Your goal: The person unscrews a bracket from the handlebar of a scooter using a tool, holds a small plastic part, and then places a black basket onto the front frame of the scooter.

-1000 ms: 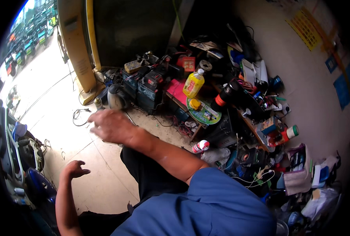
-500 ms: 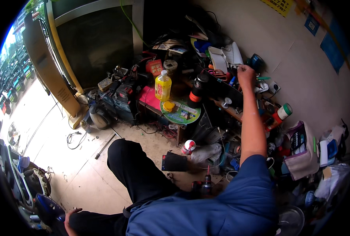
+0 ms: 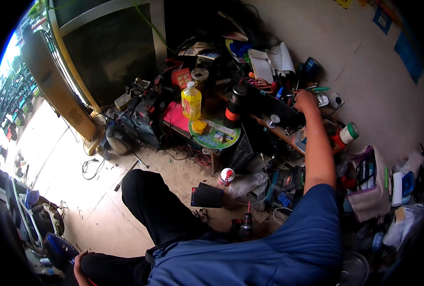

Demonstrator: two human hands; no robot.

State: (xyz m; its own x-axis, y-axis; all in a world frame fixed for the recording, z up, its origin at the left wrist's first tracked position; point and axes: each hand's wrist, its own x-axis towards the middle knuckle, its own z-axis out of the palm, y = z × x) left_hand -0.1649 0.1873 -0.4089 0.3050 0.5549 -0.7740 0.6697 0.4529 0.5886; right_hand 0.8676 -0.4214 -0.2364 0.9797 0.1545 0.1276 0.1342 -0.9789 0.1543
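My right hand (image 3: 306, 101) is at the black open bin (image 3: 275, 101) of tools by the wall, its fingers curled down at the bin's right end. What they hold, if anything, is hidden. A blue-capped pen or small tube (image 3: 279, 93) and a red-handled tool (image 3: 263, 85) stick up in the bin beside it. Just right of the hand lies a green-handled tool (image 3: 320, 88). Down at the lower left, my left hand (image 3: 80, 266) lies over my left knee, fingers flat and holding nothing.
A yellow bottle (image 3: 191, 102), a black flask (image 3: 234, 107) and a yellow cap (image 3: 199, 127) stand on the low table (image 3: 214, 139). A cordless drill (image 3: 245, 228) and a red-white bottle (image 3: 226, 177) are near my right leg. Batteries (image 3: 147, 119) stand at the left.
My right hand has moved right and down from above the bin to its right end. The view has shifted slightly. My left hand stays on the knee.
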